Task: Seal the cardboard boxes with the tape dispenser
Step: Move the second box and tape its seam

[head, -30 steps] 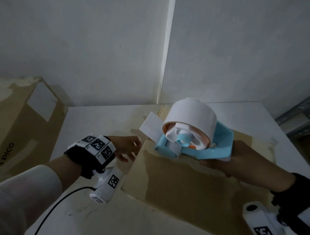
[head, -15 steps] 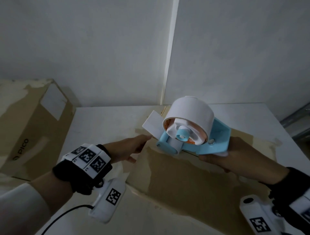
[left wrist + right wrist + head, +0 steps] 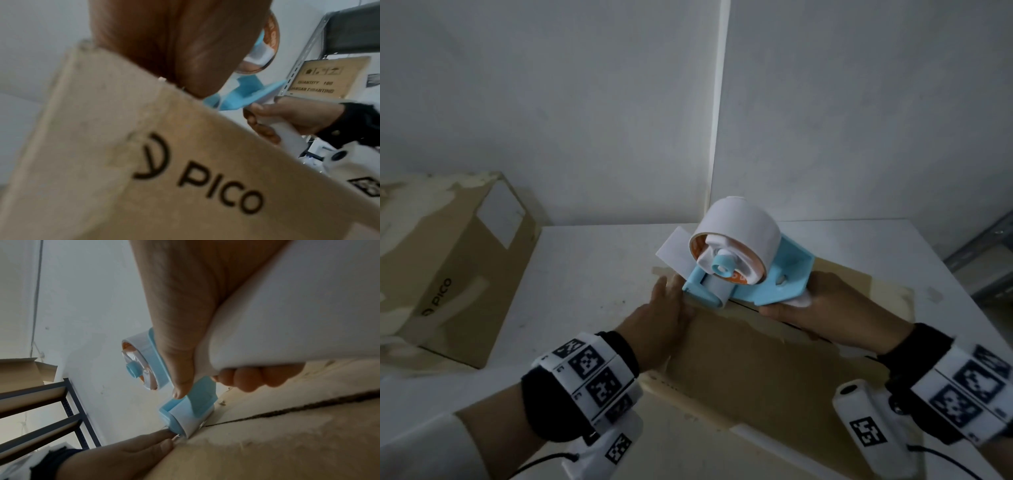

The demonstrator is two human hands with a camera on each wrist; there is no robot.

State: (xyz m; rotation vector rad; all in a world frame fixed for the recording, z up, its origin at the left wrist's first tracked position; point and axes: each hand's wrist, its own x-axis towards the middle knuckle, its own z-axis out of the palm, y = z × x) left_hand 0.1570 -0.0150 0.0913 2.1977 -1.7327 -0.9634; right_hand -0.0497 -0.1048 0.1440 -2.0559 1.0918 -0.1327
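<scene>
A brown cardboard box [image 3: 756,370] marked PICO [image 3: 205,183] lies on the white table, its top flaps meeting at a dark seam [image 3: 287,412]. My right hand [image 3: 825,311] grips the white handle [image 3: 287,313] of a blue tape dispenser [image 3: 770,281] with a big white tape roll [image 3: 739,222]. Its roller [image 3: 185,423] rests on the box's far left end at the seam. A loose white tape end [image 3: 674,246] sticks out to the left. My left hand [image 3: 661,315] lies flat against the box's left edge, fingers straight, beside the roller.
A second PICO cardboard box [image 3: 445,260] stands at the left on the table [image 3: 592,274]. White walls close the back. A metal shelf rack [image 3: 51,418] with boxes stands to one side, and another rack [image 3: 308,65] holds a printed carton.
My left hand has slid forward along the box's left edge up to the dispenser's roller. The dispenser has come down onto the box top; the head view has shifted closer.
</scene>
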